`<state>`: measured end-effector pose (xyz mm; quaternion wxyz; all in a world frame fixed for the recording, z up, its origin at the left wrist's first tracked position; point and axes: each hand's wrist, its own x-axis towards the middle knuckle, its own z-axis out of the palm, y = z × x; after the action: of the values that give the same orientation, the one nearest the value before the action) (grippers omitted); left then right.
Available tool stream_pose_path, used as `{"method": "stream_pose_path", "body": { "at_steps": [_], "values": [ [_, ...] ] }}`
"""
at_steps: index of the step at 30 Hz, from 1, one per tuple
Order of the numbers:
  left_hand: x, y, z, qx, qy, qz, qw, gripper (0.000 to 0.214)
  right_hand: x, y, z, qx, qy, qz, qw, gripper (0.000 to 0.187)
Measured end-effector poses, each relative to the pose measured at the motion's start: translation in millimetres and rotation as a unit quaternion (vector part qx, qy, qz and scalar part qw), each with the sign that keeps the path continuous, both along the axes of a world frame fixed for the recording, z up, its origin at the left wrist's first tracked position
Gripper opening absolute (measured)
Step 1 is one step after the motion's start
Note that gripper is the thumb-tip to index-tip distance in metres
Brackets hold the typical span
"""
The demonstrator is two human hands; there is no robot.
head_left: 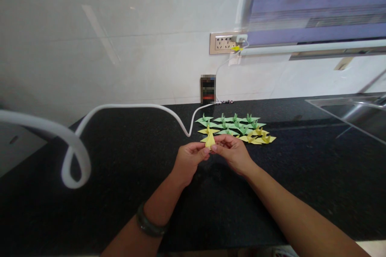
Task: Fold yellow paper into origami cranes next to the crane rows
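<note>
Between my two hands is a yellow folded paper piece, narrow and pointed at the top, raised above the dark countertop. My left hand pinches its lower left side between thumb and fingers. On the lower right side, my right hand pinches it the same way. Just behind my hands, rows of green paper cranes stand on the counter. Several yellow paper cranes stand in front of and beside them, partly hidden by my right hand.
A thick white cable loops across the left and runs over the black countertop. A small dark blurred object leans on the tiled wall. Above it is a socket panel with a plugged-in charger. A metal sink lies at the right.
</note>
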<state>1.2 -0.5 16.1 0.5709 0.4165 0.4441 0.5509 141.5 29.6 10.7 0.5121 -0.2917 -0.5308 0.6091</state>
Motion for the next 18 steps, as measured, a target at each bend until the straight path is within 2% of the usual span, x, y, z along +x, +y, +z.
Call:
{"method": "stream_pose_path", "body": {
  "at_steps": [10,14,18],
  "values": [
    [-2.0,-0.8,-0.3,0.053,0.070,0.025,0.996,0.018,-4.1,-5.9,0.5,0.001,-0.037,0.038,0.999,0.016],
    [-2.3,-1.0,-1.8,0.086,0.121,0.032,0.988,0.016,-5.7,-6.7,-0.6,0.015,-0.064,0.007,0.998,0.014],
    [-2.6,-0.4,-4.1,0.094,0.147,0.032,0.984,0.017,-4.2,-8.2,-0.1,0.058,-0.124,-0.035,0.990,0.017]
  ]
}}
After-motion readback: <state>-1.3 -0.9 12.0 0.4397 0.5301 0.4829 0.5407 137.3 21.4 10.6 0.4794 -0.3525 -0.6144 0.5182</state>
